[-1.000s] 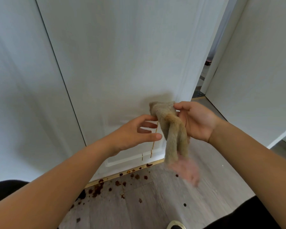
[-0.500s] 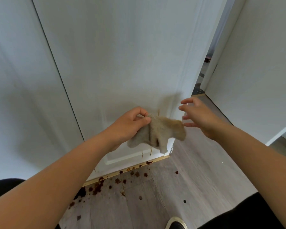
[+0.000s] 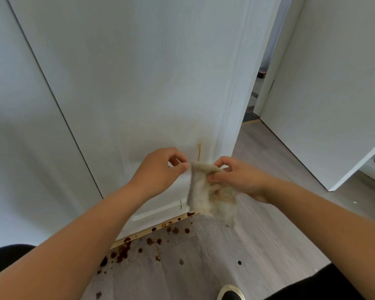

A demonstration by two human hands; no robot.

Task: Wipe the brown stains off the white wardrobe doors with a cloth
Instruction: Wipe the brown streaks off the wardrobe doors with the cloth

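Low before the wardrobe door (image 3: 139, 83), left hand (image 3: 158, 169) and right hand (image 3: 240, 178) each pinch 1 top corner of the cloth (image 3: 206, 195), apparently brown-stained.

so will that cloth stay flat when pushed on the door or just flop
Probably floppy: the cloth hangs limp below the right hand pinching its top edge. Likely light, since a fingertip pinch carries it. Its fuzzy pile probably drags rather than slips.
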